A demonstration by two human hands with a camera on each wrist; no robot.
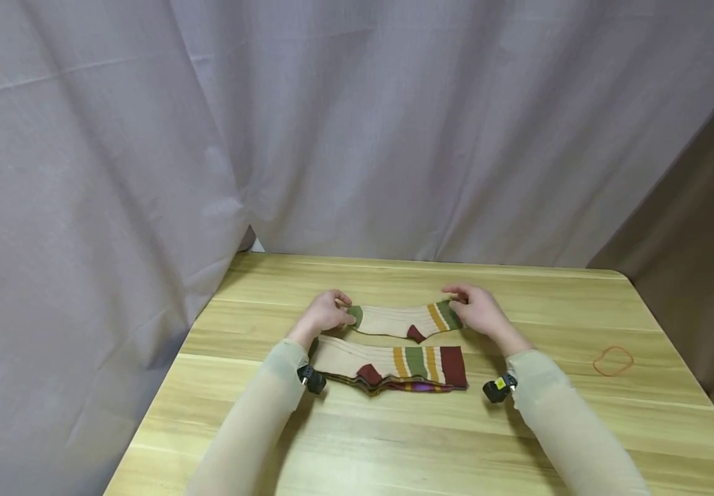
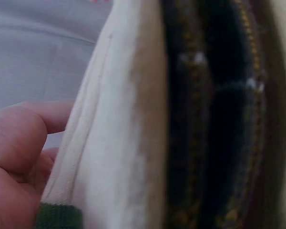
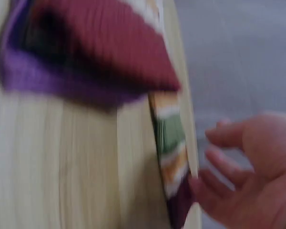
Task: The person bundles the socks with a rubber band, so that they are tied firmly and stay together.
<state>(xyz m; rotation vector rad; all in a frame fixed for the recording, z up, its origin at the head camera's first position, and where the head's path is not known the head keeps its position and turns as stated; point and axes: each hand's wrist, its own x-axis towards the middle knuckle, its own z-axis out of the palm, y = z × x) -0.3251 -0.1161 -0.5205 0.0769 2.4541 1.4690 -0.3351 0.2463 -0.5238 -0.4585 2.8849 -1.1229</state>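
A cream sock (image 1: 390,321) with a green toe, a dark red heel and striped cuff lies flat across the table. My left hand (image 1: 326,313) is at its toe end, thumb touching the green toe. At the cuff end is my right hand (image 1: 480,311), fingers loosely bent; in the right wrist view a fingertip touches the dark red cuff edge (image 3: 178,205). Nearer to me lies a stack of similar socks (image 1: 347,356), toes to the left, with a purple layer (image 3: 38,76) underneath. That stack hides part of the left hand in the left wrist view.
A thin orange-red rubber band (image 1: 613,362) lies on the wooden table (image 1: 394,448) to the right. Grey curtains (image 1: 363,138) hang behind the table and on its left side. A darker brown cloth (image 1: 697,262) hangs at the right.
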